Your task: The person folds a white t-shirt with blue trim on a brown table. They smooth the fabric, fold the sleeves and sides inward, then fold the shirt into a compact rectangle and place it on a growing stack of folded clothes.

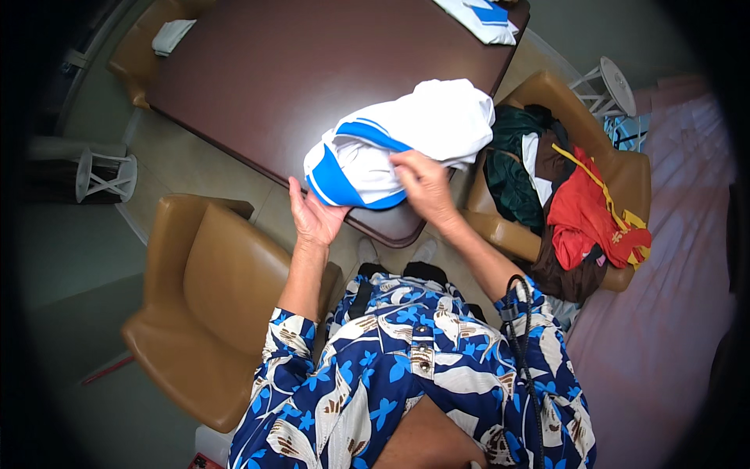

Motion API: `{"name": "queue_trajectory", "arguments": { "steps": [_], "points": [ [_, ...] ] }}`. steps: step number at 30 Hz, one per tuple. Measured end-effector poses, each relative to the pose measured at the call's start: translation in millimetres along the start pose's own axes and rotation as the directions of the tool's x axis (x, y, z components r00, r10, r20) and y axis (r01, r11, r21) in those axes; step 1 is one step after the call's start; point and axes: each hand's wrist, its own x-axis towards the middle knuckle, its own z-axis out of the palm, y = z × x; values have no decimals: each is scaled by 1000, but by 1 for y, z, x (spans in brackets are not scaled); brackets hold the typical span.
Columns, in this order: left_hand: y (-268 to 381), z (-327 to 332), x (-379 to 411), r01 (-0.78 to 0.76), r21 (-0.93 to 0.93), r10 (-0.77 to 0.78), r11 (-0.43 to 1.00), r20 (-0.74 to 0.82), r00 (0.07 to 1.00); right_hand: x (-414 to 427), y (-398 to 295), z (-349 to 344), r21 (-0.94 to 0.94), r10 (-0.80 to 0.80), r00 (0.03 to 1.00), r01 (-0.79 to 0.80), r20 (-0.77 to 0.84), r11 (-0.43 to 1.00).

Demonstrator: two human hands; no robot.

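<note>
A bunched white garment with blue trim lies over the near corner of a dark red-brown table. My left hand is under its blue-edged left end, palm up, with the fingers partly hidden by the cloth. At the opening of the garment, my right hand pinches the blue edge between thumb and fingers. The white inside of the garment shows between the two blue bands.
Another white and blue garment lies at the table's far right. Dark green, brown and red clothes are heaped on a tan chair to the right. A second tan chair stands at left. White stools and a pink sheet also show.
</note>
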Motion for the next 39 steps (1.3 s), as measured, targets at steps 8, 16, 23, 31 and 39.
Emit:
{"name": "queue_trajectory", "arguments": {
  "steps": [8, 16, 23, 31, 39],
  "points": [
    [-17, -10, -5, -66, 657, 223, 751, -158, 962, -8, 33, -53, -600, -228, 974, 183, 0, 779],
    [-5, 13, 1, -135, 626, 308, 768, -178, 934, 31, 60, -43, -528, -291, 943, 331, 160, 782],
    [36, 53, -2, -158, 195, 177, 968, -82, 981, 65, 57, -58, 144, 12, 999, -19, 50, 989],
    [38, 33, 30, -178, 564, 442, 807, -375, 815, 81, 68, -73, 169, 172, 970, -201, 172, 965],
    [26, 90, 72, -369, 602, 277, -708, 717, 639, 72, 70, -69, 126, 198, 977, -207, 79, 970]
  ]
}}
